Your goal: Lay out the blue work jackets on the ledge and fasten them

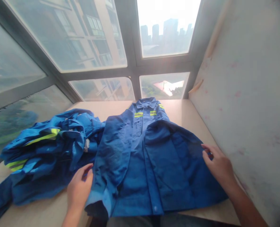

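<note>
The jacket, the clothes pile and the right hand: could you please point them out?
Jacket (pixel 138 164), head view: front panel.
Clothes pile (pixel 53 153), head view: crumpled fabric near its middle.
Right hand (pixel 218 166), head view: its back.

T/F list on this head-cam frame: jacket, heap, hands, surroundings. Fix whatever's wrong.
1. The spread jacket has its collar toward the windows. True.
2. The crumpled blue heap lies on the left hand side of that jacket. True.
3. Both hands are on the collar. False: the right hand is by the jacket's right side, the left hand by its left.
4. The chest carries red strips. False: the chest strips are mainly yellow-green.
5. A pale wall stands to the right. True.
</note>
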The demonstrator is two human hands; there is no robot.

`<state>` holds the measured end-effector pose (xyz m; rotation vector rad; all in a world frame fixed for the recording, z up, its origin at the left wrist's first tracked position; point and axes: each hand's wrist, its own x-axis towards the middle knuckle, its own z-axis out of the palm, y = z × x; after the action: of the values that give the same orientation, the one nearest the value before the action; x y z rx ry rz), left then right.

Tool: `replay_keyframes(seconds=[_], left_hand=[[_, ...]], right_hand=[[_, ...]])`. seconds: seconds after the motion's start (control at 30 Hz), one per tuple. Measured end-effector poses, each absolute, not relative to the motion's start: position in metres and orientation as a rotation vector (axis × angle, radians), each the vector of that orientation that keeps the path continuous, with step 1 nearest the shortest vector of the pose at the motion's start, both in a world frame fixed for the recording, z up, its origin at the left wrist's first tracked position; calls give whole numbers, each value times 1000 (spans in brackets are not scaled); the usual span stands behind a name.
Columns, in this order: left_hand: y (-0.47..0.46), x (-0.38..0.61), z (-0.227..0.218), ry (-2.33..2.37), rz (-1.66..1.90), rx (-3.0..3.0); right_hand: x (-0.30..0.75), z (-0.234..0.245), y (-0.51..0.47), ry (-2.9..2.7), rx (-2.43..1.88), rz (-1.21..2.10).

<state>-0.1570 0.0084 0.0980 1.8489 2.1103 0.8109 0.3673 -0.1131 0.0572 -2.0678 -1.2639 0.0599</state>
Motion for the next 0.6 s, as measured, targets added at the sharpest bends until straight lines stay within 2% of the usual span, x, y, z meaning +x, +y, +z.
replay_keyframes(seconds=[0.13,0.23,0.33,0.43,0.6], left_hand=[[-29,-109,95,1755,866,2266],[-51,-73,83,1494,689,2465],[-73,-43,66,1360,487,2574],[-90,-24,51,1310,368,2623],[-98,-19,41,1340,454,2606]], right_hand=[[278,67,-119,-1604,-1862,288],[211,64,-126,-1809,-1803,435],[163,54,-134,-1863,-1901,412],[145,45,-135,-1828,-2008,341],[157,43,-122,-1767,-1960,400]])
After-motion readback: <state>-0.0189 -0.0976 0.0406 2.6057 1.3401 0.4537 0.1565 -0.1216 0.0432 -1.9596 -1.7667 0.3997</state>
